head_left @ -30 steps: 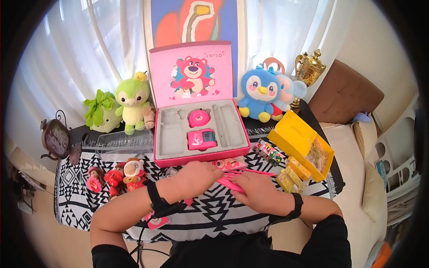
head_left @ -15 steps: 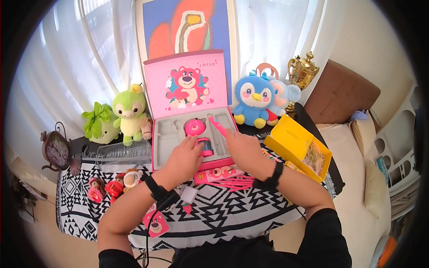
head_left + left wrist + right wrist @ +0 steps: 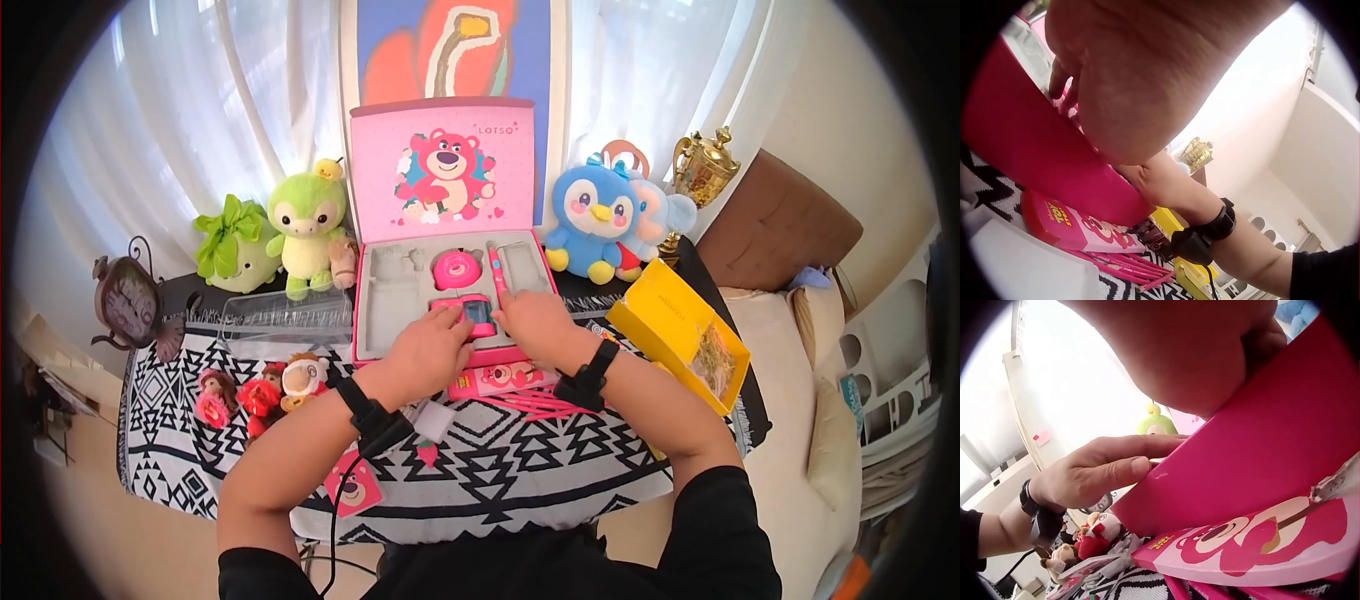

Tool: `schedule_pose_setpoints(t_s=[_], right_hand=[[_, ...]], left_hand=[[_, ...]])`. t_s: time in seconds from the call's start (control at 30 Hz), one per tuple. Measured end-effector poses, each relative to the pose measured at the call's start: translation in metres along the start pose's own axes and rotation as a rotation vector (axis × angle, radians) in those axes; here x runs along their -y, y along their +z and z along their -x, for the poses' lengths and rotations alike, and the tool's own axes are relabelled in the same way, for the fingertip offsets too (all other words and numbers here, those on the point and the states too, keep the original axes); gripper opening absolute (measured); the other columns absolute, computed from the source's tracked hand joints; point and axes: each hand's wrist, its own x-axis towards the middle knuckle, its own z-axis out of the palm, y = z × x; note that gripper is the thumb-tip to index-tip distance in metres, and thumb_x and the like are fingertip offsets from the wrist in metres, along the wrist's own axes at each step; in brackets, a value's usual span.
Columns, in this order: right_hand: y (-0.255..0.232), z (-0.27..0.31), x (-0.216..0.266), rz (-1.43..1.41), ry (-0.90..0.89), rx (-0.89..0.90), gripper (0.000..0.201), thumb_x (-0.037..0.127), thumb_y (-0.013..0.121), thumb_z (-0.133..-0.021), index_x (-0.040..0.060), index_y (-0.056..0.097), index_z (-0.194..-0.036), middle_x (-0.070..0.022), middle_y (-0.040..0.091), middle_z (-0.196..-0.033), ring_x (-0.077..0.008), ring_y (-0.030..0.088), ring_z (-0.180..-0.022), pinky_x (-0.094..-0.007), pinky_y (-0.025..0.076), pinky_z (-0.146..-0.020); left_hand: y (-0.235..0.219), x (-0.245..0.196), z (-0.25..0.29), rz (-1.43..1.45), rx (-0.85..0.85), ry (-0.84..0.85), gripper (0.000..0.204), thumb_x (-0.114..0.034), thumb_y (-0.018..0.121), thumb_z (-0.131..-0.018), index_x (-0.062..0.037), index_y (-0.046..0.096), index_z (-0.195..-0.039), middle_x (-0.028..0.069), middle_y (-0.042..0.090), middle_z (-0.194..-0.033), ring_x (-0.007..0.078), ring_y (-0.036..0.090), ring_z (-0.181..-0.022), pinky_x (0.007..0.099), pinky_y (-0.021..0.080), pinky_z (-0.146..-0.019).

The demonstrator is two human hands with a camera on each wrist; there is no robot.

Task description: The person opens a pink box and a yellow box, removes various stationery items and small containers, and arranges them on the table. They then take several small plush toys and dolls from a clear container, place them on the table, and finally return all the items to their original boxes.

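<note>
The open pink Lotso box (image 3: 365,300) has a grey molded tray inside. My right hand (image 3: 540,325) reaches over its front rim, fingers curled at the near end of a slim pink stick (image 3: 497,265) with a blue button, which lies along the tray's middle-right. Resting on the tray, my left hand (image 3: 425,350) touches the left side of a pink sharpener (image 3: 482,318) with a dark window. In the right wrist view, the left hand's fingers are nearly straight and its thumb lies at the box rim. A round pink case (image 3: 457,269) sits behind the sharpener.
Before the box lie a pink pencil box (image 3: 515,378), several pink pencils (image 3: 535,402) and a white block (image 3: 432,420). Small dolls (image 3: 262,393) stand left; a yellow box (image 3: 680,320) lies right. Plush toys (image 3: 598,215) flank the box.
Both hands have moved from the pencils before the box to inside its tray. The pink stick went with my right hand, and its slant has become nearly straight along the tray.
</note>
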Motion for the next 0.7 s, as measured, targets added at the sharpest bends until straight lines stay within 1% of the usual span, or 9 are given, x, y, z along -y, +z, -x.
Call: schedule_pose_setpoints(t_s=[0.1, 0.17, 0.27, 0.3, 0.37, 0.4, 0.57, 0.63, 0.7], right_hand=[[-0.013, 0.007, 0.002, -0.027, -0.015, 0.000, 0.035, 0.036, 0.053, -0.103, 0.0019, 0.064, -0.104, -0.0171, 0.069, -0.088, -0.0367, 0.070, -0.081, -0.0480, 0.056, -0.069], [-0.029, 0.021, 0.005, -0.053, -0.019, -0.086, 0.029, 0.032, 0.056, -0.101, 0.0034, 0.064, -0.102, -0.0159, 0.067, -0.091, -0.0370, 0.069, -0.082, -0.0482, 0.055, -0.071], [-0.040, 0.059, 0.004, -0.126, -0.147, -0.100, 0.023, 0.025, 0.062, -0.096, 0.0038, 0.066, -0.105, -0.0128, 0.066, -0.094, -0.0350, 0.067, -0.083, -0.0471, 0.055, -0.071], [-0.040, 0.073, 0.004, -0.133, -0.146, -0.091, 0.023, 0.025, 0.062, -0.096, 0.0038, 0.066, -0.105, -0.0128, 0.066, -0.094, -0.0350, 0.067, -0.083, -0.0471, 0.055, -0.071], [-0.036, 0.100, 0.007, -0.127, -0.176, -0.001, 0.025, 0.016, 0.068, -0.089, 0.0071, 0.069, -0.113, -0.0102, 0.064, -0.095, -0.0314, 0.066, -0.094, -0.0436, 0.055, -0.076], [-0.032, 0.110, 0.007, -0.108, -0.187, 0.018, 0.029, 0.015, 0.069, -0.088, 0.0055, 0.068, -0.115, -0.0100, 0.065, -0.102, -0.0292, 0.065, -0.100, -0.0421, 0.056, -0.079], [-0.008, 0.118, 0.001, -0.047, -0.206, -0.013, 0.032, 0.011, 0.068, -0.086, 0.0023, 0.067, -0.116, -0.0106, 0.066, -0.109, -0.0310, 0.065, -0.100, -0.0407, 0.056, -0.084], [-0.010, 0.117, 0.008, 0.005, -0.261, -0.023, 0.032, 0.009, 0.066, -0.083, 0.0012, 0.066, -0.114, -0.0118, 0.065, -0.107, -0.0331, 0.064, -0.097, -0.0408, 0.055, -0.084], [-0.008, 0.118, 0.021, -0.029, -0.304, -0.082, 0.029, 0.008, 0.066, -0.081, 0.0002, 0.067, -0.109, -0.0129, 0.065, -0.102, -0.0337, 0.063, -0.095, -0.0414, 0.055, -0.082]], left_hand=[[-0.011, 0.005, -0.004, 0.094, 0.004, -0.020, 0.030, -0.019, 0.064, -0.093, 0.0001, 0.067, -0.116, 0.0254, 0.063, -0.123, 0.0422, 0.060, -0.114, 0.0472, 0.050, -0.099], [-0.026, -0.001, 0.004, 0.170, 0.032, -0.049, 0.025, -0.017, 0.065, -0.092, -0.0008, 0.069, -0.111, 0.0241, 0.065, -0.118, 0.0418, 0.061, -0.110, 0.0474, 0.051, -0.096], [-0.056, -0.019, 0.024, 0.093, -0.020, -0.075, 0.012, -0.010, 0.066, -0.089, -0.0019, 0.070, -0.098, 0.0169, 0.066, -0.097, 0.0383, 0.064, -0.094, 0.0470, 0.053, -0.081], [-0.063, -0.024, 0.034, 0.099, -0.011, -0.081, 0.012, -0.010, 0.066, -0.089, -0.0019, 0.070, -0.098, 0.0169, 0.066, -0.097, 0.0383, 0.064, -0.094, 0.0470, 0.053, -0.081], [-0.071, -0.029, 0.055, 0.155, 0.125, -0.096, 0.012, -0.010, 0.067, -0.089, -0.0025, 0.070, -0.097, 0.0164, 0.067, -0.092, 0.0374, 0.065, -0.090, 0.0466, 0.053, -0.079], [-0.068, -0.029, 0.065, 0.177, 0.094, -0.088, 0.011, -0.009, 0.068, -0.087, -0.0029, 0.070, -0.096, 0.0157, 0.066, -0.089, 0.0368, 0.066, -0.088, 0.0465, 0.054, -0.079], [-0.054, -0.033, 0.096, 0.064, 0.210, -0.164, 0.009, -0.009, 0.068, -0.084, -0.0026, 0.070, -0.091, 0.0155, 0.067, -0.088, 0.0370, 0.066, -0.088, 0.0469, 0.054, -0.078], [-0.052, -0.042, 0.105, 0.002, 0.386, -0.194, 0.010, -0.010, 0.068, -0.084, -0.0028, 0.070, -0.090, 0.0163, 0.066, -0.088, 0.0364, 0.066, -0.088, 0.0466, 0.054, -0.078], [-0.043, -0.052, 0.120, -0.015, 0.430, -0.190, 0.012, -0.011, 0.069, -0.083, -0.0036, 0.069, -0.093, 0.0161, 0.065, -0.090, 0.0355, 0.066, -0.089, 0.0458, 0.054, -0.078]])
